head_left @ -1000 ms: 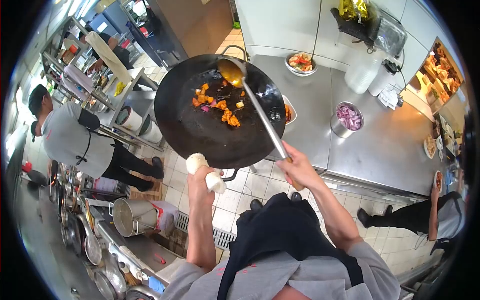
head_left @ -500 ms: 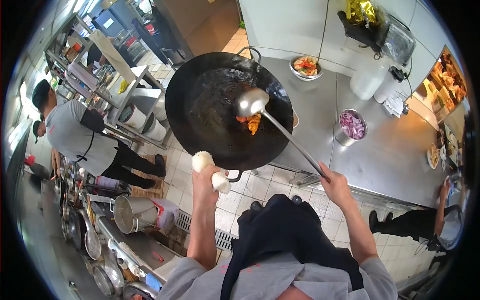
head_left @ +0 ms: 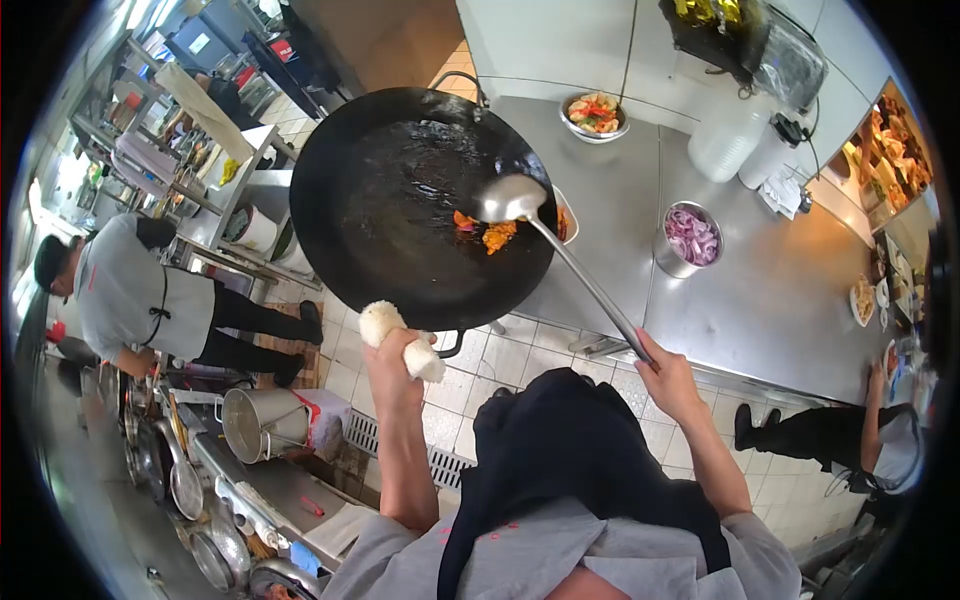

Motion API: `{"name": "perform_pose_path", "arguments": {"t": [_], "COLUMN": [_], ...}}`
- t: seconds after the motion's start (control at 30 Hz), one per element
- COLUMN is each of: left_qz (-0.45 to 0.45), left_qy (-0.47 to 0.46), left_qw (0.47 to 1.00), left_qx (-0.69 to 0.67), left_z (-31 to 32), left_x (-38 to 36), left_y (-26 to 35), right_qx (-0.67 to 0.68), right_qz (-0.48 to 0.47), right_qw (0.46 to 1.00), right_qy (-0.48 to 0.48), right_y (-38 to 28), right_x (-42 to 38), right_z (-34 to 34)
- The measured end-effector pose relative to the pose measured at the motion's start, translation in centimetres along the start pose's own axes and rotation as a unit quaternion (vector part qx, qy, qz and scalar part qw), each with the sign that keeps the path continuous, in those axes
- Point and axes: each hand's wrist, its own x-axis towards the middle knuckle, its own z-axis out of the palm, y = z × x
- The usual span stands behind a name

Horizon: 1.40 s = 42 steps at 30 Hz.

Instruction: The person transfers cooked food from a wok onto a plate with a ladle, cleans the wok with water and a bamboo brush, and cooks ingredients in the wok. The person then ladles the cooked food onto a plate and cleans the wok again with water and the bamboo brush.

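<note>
A large black wok (head_left: 380, 220) is held up, tilted, at the left end of the steel counter. My left hand (head_left: 393, 365) is closed around a folded white towel (head_left: 381, 321) against the wok's near rim, beside its loop handle (head_left: 452, 344). Whether the fingers also grip the rim is hidden. My right hand (head_left: 668, 380) grips the end of a long metal ladle (head_left: 590, 287). The ladle's bowl is over the right side of the wok, by some orange-red food pieces (head_left: 499, 236). Behind the wok's right edge, a white dish (head_left: 572, 228) of food partly shows.
On the steel counter (head_left: 760, 290) stand a metal container of sliced purple onion (head_left: 692, 236) and a bowl of mixed food (head_left: 595, 117). A co-worker (head_left: 150, 285) stands at left; another person (head_left: 890, 445) is at far right. A large pot (head_left: 262, 425) sits lower left.
The wok, towel and my left hand have shifted left and slightly up in view. The ladle's bowl is now nearer the wok's right rim. The co-worker at left leans further down.
</note>
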Motion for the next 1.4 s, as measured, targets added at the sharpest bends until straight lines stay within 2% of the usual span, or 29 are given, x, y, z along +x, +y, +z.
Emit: {"name": "perform_pose_path", "arguments": {"t": [0.13,0.27,0.47,0.67,0.8,0.9,1.07,1.17,1.3,1.4], "left_qz": [0.012,0.016,0.031,0.028,0.030,0.041,0.039,0.104,0.180,0.188], "left_qy": [-0.005,-0.012,-0.007,0.006,0.010,0.013,0.059,0.044,0.097,0.124], "left_qw": [1.000,1.000,0.999,1.000,1.000,0.999,0.996,0.993,0.979,0.974], "left_qx": [-0.009,-0.006,-0.024,-0.013,-0.001,-0.011,-0.046,-0.040,-0.010,0.008], "left_z": [0.6,0.2,0.4,0.8,0.1,-0.1,1.1,2.6,3.4,4.0], "left_x": [-0.2,0.4,0.1,-0.1,0.1,0.5,1.5,2.3,3.6,3.2], "left_y": [0.2,-0.6,-0.6,-0.2,-0.5,-1.1,-1.5,-1.9,-3.0,-2.3], "right_qx": [0.004,-0.145,-0.054,-0.212,-0.118,-0.087,-0.153,-0.143,-0.114,-0.088], "right_qz": [-0.052,-0.069,-0.125,-0.088,-0.117,-0.091,-0.070,-0.077,-0.073,-0.061], "right_qw": [0.998,0.986,0.988,0.971,0.982,0.989,0.982,0.982,0.987,0.992], "right_qy": [0.024,0.049,0.068,0.069,0.094,0.077,0.089,0.094,0.084,0.065], "right_y": [0.5,4.3,2.5,7.0,5.4,5.1,7.9,8.8,10.4,11.0], "right_x": [1.3,-0.6,2.2,0.5,1.7,1.5,0.3,0.3,0.4,0.1], "right_z": [1.5,-0.8,2.3,-1.7,-0.4,0.8,-0.3,-0.7,-0.5,-0.9]}}
